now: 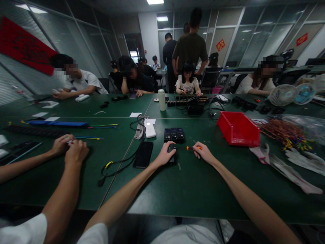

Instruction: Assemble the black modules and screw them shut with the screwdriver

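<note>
My left hand (pixel 165 154) is closed around a small black block (pixel 172 153) that rests on the green table (pixel 193 183). My right hand (pixel 203 153) pinches a small screwdriver with an orange handle (pixel 192 148), its tip pointing left at the black block. A black multi-slot terminal block (pixel 174 134) lies just beyond my hands. A black phone (pixel 143 154) lies flat to the left of my left hand.
A red plastic bin (pixel 238 128) stands right of my hands, with a pile of coloured wires (pixel 281 132) and work gloves (pixel 284 166) beyond. A co-worker's hands (pixel 68 147) work at my left. A black cable (pixel 119 162), a white bottle (pixel 161 100), fans and seated people fill the far side.
</note>
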A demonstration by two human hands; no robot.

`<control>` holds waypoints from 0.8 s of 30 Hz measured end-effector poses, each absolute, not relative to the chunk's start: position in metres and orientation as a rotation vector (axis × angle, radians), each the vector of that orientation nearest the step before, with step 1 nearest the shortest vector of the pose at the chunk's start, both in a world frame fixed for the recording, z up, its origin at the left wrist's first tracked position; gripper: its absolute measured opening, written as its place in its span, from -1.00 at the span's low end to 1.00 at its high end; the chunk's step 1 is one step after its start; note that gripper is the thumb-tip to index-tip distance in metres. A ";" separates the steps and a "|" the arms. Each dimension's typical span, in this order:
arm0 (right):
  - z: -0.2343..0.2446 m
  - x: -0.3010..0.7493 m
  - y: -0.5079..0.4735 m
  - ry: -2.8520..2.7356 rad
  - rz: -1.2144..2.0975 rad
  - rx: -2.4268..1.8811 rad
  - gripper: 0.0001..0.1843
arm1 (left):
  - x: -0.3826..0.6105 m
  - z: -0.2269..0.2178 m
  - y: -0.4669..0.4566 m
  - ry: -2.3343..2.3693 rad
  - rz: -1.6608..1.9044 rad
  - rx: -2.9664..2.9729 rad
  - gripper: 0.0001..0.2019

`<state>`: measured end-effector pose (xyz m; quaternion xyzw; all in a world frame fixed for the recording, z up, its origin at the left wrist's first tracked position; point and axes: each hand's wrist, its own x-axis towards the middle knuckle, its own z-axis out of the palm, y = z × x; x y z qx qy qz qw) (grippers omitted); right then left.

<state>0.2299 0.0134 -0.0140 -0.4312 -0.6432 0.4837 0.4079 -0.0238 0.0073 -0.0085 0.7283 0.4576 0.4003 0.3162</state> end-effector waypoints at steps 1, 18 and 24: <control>-0.015 0.230 0.014 -1.625 1.214 -1.098 -0.69 | -0.024 -0.008 0.007 1.207 1.050 1.919 -0.69; -0.007 0.233 0.009 -1.579 1.252 -1.028 -0.72 | -0.024 -0.009 0.007 1.171 1.071 1.907 -0.69; -0.014 0.232 0.014 -1.453 1.294 -0.931 -0.76 | -0.024 -0.009 0.008 1.152 1.070 1.915 -0.70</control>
